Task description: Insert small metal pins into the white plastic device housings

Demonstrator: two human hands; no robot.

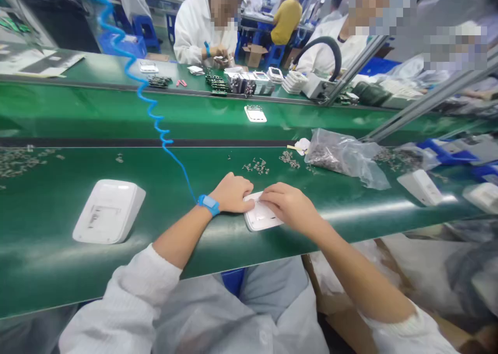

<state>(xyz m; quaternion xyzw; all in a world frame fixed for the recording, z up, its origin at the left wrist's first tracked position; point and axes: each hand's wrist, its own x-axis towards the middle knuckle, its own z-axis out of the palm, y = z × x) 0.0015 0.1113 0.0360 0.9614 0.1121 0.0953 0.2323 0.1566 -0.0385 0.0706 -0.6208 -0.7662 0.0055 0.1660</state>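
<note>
On the green bench in front of me lies a white plastic device housing (261, 221) with a recessed panel facing up. My left hand (232, 193) is closed at its left edge, fingers curled and thumb pressed on the top. My right hand (291, 204) reaches over the housing from the right, its fingertips pinched together at the recess. Whatever is between those fingertips is hidden or too small to name. Just beyond the hands lie small metal parts (257, 166). A blue wrist strap (209, 204) with a coiled cord circles my left wrist.
Another white housing (105, 208) lies to the left. A clear plastic bag of small metal parts (330, 154) sits to the right, with more housings (420, 187) beyond. A white part (256, 114) rests on the middle green strip. A co-worker (208, 29) sits across the line.
</note>
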